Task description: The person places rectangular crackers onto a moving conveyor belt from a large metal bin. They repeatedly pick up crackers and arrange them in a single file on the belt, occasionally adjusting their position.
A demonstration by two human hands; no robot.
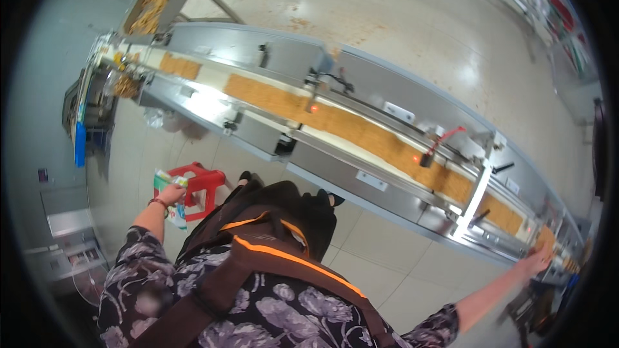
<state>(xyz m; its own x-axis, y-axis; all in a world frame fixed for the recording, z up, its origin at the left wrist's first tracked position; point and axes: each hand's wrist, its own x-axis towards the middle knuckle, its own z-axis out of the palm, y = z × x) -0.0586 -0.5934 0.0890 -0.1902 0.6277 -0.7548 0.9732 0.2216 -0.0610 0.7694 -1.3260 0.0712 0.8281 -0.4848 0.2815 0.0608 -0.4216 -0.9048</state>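
My left hand [171,194] is closed on the top of a green-and-white plastic packet [175,220], which hangs beside a red plastic stool [207,187]. My right arm reaches far out to the right end of a long conveyor [213,79]. There my right hand [539,260] is closed on a flat golden-brown piece [546,237] that looks like a biscuit or wafer. Similar golden-brown pieces [361,126] lie close together in a long band on the pale belt, with a gap near the left end.
Metal side panels [258,134] flank the belt. Sensors with red lights, a red-handled lever [445,138] and a white crossbar [474,200] stand over it. A tilted metal tray [182,1] of golden pieces is at the far left. Crumbs [298,24] lie on the tiled floor behind.
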